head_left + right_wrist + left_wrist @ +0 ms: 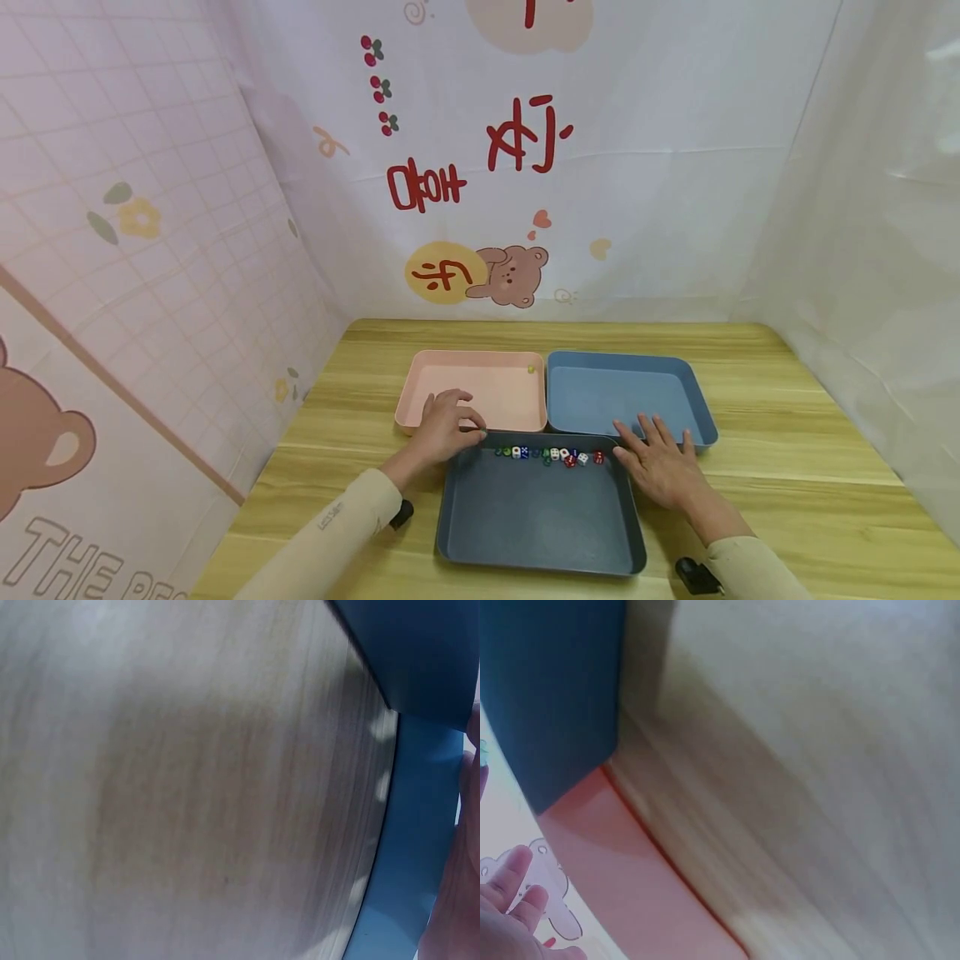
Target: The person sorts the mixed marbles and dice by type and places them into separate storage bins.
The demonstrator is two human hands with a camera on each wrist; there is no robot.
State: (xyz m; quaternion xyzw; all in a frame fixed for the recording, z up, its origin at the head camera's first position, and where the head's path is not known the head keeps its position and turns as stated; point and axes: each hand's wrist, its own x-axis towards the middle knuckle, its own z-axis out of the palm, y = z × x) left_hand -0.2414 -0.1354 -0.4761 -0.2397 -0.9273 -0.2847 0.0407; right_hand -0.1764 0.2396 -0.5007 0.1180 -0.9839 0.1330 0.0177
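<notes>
My left hand [444, 423] is over the near edge of the pink tray [480, 360], by the far left corner of the dark grey tray [540, 525]. Its thumb and index finger pinch a small green die [483, 754], mostly hidden in the head view. Several dice, among them a white die [555, 454], a red die [598, 457] and a blue die [525, 452], lie in a row along the dark tray's far side. My right hand [663, 467] lies with fingers spread at the dark tray's far right corner, fingertips over the blue tray's near rim.
One small yellow die [531, 368] sits in the pink tray's far right corner. The blue tray [622, 387] stands right beside the pink one, both behind the dark tray. All stand on a wood-grain table [810, 467] backed by a printed cloth [637, 208].
</notes>
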